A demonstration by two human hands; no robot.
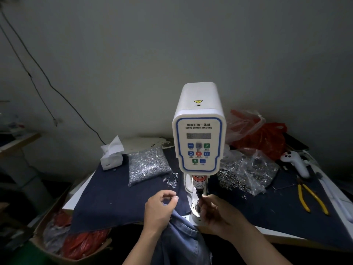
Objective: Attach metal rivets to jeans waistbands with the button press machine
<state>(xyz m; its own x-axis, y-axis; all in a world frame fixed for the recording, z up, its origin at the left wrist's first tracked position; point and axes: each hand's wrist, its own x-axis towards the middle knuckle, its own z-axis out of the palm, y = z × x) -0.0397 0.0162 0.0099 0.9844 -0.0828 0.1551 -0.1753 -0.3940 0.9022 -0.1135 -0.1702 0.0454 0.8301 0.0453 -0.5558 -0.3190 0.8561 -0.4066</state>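
Note:
A white servo button machine (198,131) stands mid-table, its dark punch (198,190) over a round metal base (195,210). My right hand (215,215) reaches up to the punch tip, fingers curled at it; what they pinch is hidden. My left hand (160,209) hovers left of the machine with curled fingers, pinching something small I cannot make out. Light blue jeans (183,240) hang off the table's front edge under both wrists. Loose silver rivets (171,181) lie scattered on the dark cloth beside a clear bag of rivets (148,165).
Dark blue cloth (114,197) covers the table. Another bag of metal parts (246,175) lies right of the machine, with yellow-handled pliers (311,197), a white controller (296,163) and red plastic bags (261,136). A tissue pack (111,155) sits back left. A cardboard box (63,241) stands below left.

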